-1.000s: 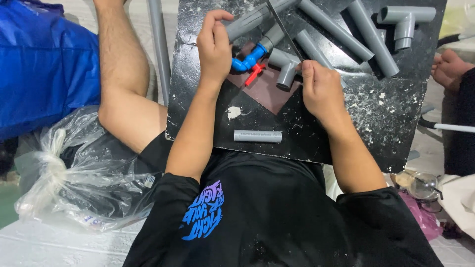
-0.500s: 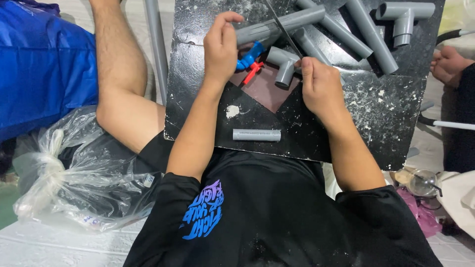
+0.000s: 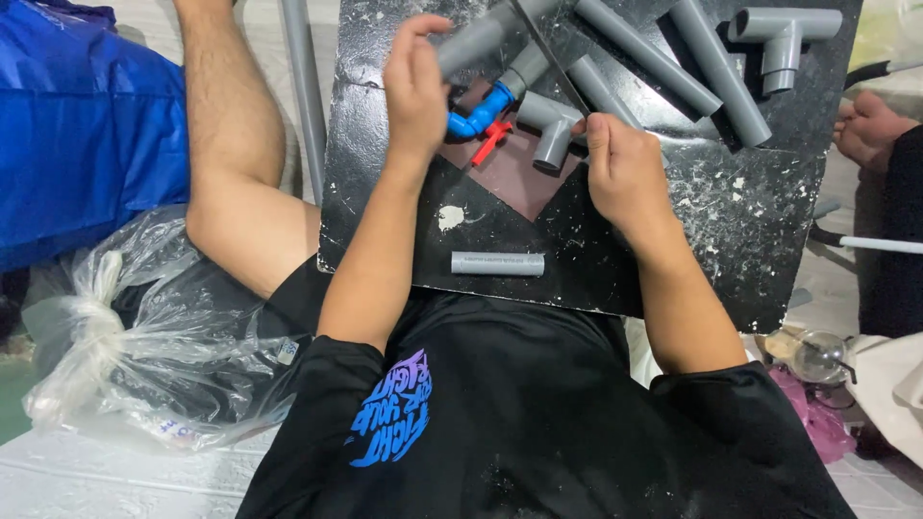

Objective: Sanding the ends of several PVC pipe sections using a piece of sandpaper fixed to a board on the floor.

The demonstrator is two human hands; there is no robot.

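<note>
The person sits with a black, white-flecked board (image 3: 731, 221) across the lap, and both hands are at work on a cluster of grey pipe near its far edge. The left hand (image 3: 415, 91) is curled shut around a grey pipe (image 3: 481, 37) whose long axis runs diagonally, from the fist up and to the right toward the far edge. Just beside those fingers, on the right and a little nearer, sits a blue valve (image 3: 478, 115) with a small red handle (image 3: 491, 141), joined in line with the pipe work. The right hand (image 3: 625, 173) is closed too, thumb and fingers pinching the end of a grey tee fitting (image 3: 550, 123) that lies to its left, between the two hands (what exactly the fingertips press on is hidden). A thin dark rod (image 3: 550, 53) crosses over the fittings. The left hand is the nearer one to the valve. A short loose pipe piece (image 3: 497, 263) lies near the body, well apart from both hands, and another tee (image 3: 781, 34) rests at the far right.
</note>
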